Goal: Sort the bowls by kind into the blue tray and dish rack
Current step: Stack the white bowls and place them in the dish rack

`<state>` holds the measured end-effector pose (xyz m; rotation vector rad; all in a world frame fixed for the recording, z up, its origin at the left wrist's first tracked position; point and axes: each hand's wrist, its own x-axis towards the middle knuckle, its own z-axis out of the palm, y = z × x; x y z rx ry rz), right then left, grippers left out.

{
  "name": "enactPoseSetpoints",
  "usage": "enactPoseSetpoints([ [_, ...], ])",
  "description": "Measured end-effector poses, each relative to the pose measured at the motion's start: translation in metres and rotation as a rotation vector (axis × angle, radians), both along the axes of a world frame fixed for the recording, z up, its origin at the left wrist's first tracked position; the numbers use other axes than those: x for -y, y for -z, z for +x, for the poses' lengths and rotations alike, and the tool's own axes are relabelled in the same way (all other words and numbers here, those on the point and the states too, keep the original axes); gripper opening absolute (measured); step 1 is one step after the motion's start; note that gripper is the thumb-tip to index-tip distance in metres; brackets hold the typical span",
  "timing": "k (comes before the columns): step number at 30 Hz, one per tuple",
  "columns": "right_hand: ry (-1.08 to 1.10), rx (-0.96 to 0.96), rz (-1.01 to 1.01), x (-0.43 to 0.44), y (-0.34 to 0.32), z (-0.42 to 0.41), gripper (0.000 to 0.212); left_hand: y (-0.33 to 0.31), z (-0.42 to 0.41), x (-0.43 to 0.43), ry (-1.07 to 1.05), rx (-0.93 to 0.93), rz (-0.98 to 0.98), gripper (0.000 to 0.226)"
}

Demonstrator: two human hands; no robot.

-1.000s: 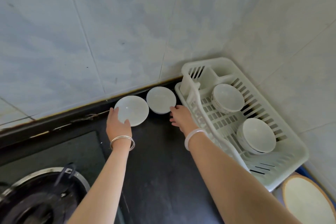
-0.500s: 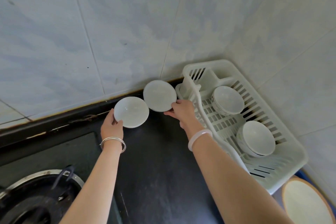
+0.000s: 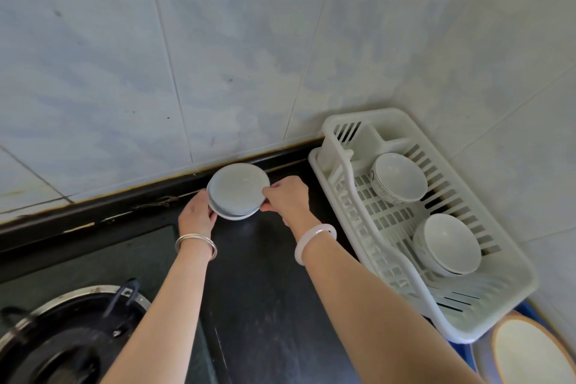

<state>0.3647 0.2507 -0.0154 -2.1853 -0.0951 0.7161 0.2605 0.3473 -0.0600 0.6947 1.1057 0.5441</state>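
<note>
Two shallow white bowls are stacked above the black counter near the wall. My right hand (image 3: 288,198) grips the upper bowl (image 3: 238,188) by its right rim. My left hand (image 3: 198,217) holds the lower bowl (image 3: 233,214) at its left edge. The white dish rack (image 3: 486,318) stands at the right with two deeper white bowls in it, one at the back (image 3: 399,176) and one nearer (image 3: 448,243). A sliver of the blue tray (image 3: 530,305) shows under the rack's near corner, with a brown-rimmed dish (image 3: 530,352) lying on it.
A gas burner (image 3: 71,337) with a metal ring sits at the lower left of the black counter (image 3: 265,305). Tiled walls (image 3: 218,56) close in the corner behind and to the right of the rack.
Both hands lifted their bowls off the counter and brought them together; the right-hand bowl now sits on top of the left-hand one.
</note>
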Motion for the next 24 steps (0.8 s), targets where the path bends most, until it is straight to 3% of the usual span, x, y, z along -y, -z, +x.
enactPoseSetpoints([
  [7,-0.017,0.018,-0.056,-0.006,0.007,-0.002,0.006,0.006,0.000,-0.008,0.080,-0.040,0.050,0.038],
  [11,-0.038,-0.014,-0.057,-0.004,0.009,0.004,0.013,0.005,0.001,-0.012,0.092,-0.034,-0.019,0.035],
  [14,-0.050,-0.125,0.007,-0.003,0.012,0.008,0.034,0.003,0.001,-0.014,0.103,-0.029,-0.083,0.034],
  [17,-0.030,-0.288,0.134,-0.003,0.011,0.006,0.040,-0.001,0.001,-0.011,0.100,-0.035,-0.081,0.035],
  [24,0.067,-0.267,0.268,0.024,-0.003,0.001,0.042,-0.026,0.000,0.007,0.151,-0.029,0.012,0.024],
])
